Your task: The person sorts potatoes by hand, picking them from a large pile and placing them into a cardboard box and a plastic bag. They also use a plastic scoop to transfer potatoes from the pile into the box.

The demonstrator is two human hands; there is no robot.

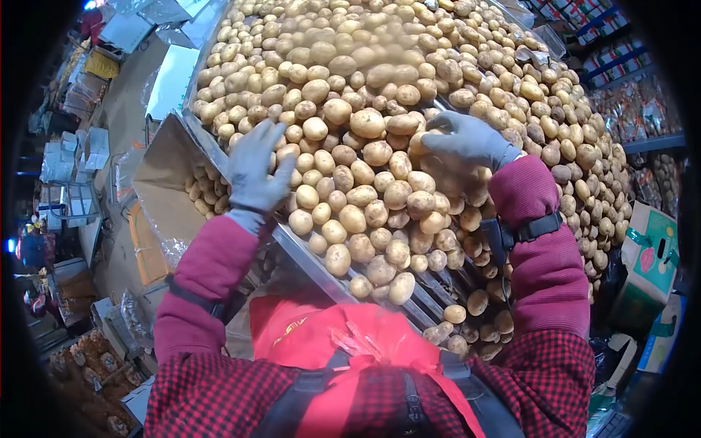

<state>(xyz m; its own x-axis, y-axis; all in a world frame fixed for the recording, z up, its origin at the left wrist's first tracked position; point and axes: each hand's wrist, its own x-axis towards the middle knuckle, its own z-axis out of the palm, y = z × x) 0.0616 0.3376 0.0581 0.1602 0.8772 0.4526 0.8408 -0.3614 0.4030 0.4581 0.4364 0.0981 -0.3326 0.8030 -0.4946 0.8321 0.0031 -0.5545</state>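
Potatoes (369,123) cover a large slatted metal table in front of me in a thick heap. My left hand (257,166), in a grey glove, rests at the left edge of the heap with its fingers spread. It lies against potatoes near the metal rim (310,264) and grips none that I can see. On the right, my right hand (471,140), gloved alike, is curled with thumb and fingers round a slightly blurred potato (419,144). More potatoes lie under its palm, partly hidden. At the near end, bare metal slats (431,298) show between potatoes.
An open cardboard box (169,169) with potatoes inside stands beyond the left rim. A green carton (648,252) is at the right. White boxes (93,148) and an orange-edged piece (146,244) are on the left floor. A red apron (328,336) covers my front.
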